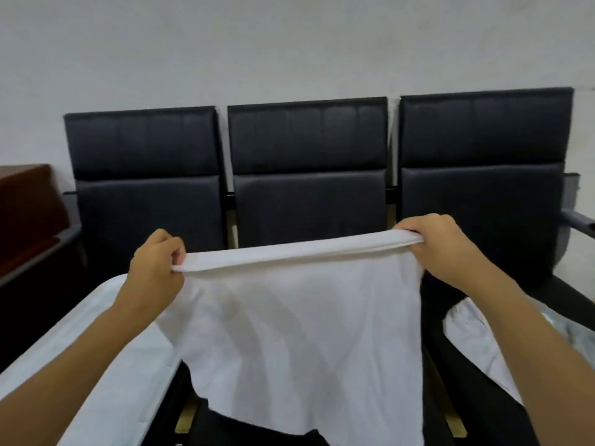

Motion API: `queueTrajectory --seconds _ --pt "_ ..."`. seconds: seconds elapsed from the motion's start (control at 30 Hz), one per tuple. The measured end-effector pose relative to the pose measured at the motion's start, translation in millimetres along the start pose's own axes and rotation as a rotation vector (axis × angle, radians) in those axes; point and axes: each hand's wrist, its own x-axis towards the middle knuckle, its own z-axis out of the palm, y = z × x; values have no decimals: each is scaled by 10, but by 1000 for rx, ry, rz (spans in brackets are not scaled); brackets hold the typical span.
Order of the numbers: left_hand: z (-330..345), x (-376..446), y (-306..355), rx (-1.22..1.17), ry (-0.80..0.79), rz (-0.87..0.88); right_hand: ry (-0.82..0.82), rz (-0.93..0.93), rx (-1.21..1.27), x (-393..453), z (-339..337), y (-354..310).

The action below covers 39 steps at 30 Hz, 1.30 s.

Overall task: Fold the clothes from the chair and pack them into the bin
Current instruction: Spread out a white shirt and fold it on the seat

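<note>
both hands, the left hand [154,272] and right hand [441,249], are pinching the top fold of a white shirt [299,326], holding it taut and hanging over the black chair seats [309,175]. the loose lower half is likely to bunch if either pinch is slipping. no bin is showing.

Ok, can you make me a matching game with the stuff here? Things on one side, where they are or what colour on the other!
Things:
1. left hand
2. right hand
3. chairs
4. cabinet

Clues:
A. black, along the wall
B. brown, far left
C. grips the cloth's left end
D. grips the cloth's right end

Pairs: 1-C, 2-D, 3-A, 4-B
</note>
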Motion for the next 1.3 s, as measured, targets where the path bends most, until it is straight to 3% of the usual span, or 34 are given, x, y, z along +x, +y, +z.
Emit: queueTrajectory --seconds 0.1,0.2,0.37,0.5,0.63,0.77,0.83,0.93,1.03,1.1,1.17,1.23,1.3 --pt "-72 241 -186 22 22 -122 -71 -19 -144 318 49 -66" --pt "-211 572 -232 21 40 -160 -4 -22 -124 605 -12 -104" --pt "-409 900 -165 -140 185 -29 293 -47 -51 806 -224 -165" --pt "-275 598 -226 -180 191 93 302 -78 -82 465 -170 -76" --pt "110 -229 -451 -80 64 167 1 17 -159 -114 277 161" --pt "554 -1162 -644 92 -255 62 -306 33 -118 -715 1131 561" --pt "734 -1529 -702 170 -495 7 -429 33 -53 -999 1493 774" --pt "932 -1930 -782 170 -825 -63 -754 34 -33 -1293 1763 869" --pt "1049 -2039 -779 143 -937 -116 -1064 141 -4 -1286 1716 907" --pt "1123 -1939 -667 154 -966 -123 -1017 242 22 -1189 1677 1016" --pt "1251 -1784 -479 120 -983 -86 -786 350 -27 -1079 1672 1132" --pt "1492 -1577 -197 95 -1003 -44 -570 475 -232 -1032 1693 1274" --pt "1743 -1395 92 45 -1004 -9 -492 613 -239 -1023 1750 1373"
